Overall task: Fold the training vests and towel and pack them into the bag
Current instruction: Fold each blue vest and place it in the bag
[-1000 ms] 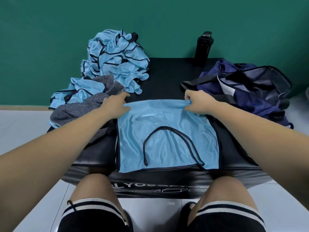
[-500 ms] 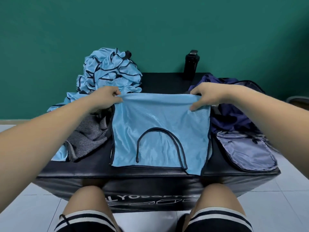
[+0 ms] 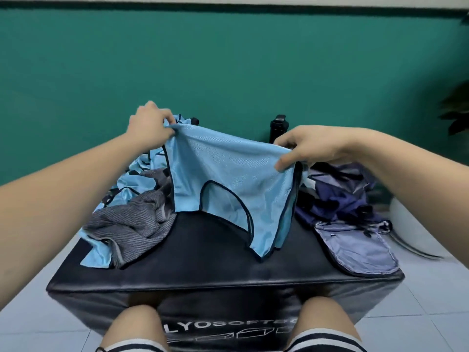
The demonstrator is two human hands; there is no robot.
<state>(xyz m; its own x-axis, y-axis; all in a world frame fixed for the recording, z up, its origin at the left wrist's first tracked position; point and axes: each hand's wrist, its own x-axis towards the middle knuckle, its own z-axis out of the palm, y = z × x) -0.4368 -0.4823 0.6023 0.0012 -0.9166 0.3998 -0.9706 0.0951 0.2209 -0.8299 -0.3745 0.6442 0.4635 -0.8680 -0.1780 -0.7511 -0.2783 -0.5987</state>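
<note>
A light blue training vest (image 3: 228,171) with dark trim hangs in the air above the black padded box (image 3: 215,260). My left hand (image 3: 149,128) pinches its upper left corner and my right hand (image 3: 304,146) pinches its upper right corner. The vest's lower edge trails down toward the box top. A grey striped towel (image 3: 134,224) lies crumpled at the left of the box. Behind it sits a heap of blue vests (image 3: 134,171), mostly hidden by my left arm and the lifted vest. The open navy bag (image 3: 347,207) lies at the right.
A black bottle (image 3: 279,125) stands at the back against the green wall, partly hidden by the vest. A white round object (image 3: 411,232) sits on the tiled floor to the right. My knees are at the box's front edge.
Both hands have lifted the vest off the box top, so it now hangs from its upper corners. The view has tilted upward.
</note>
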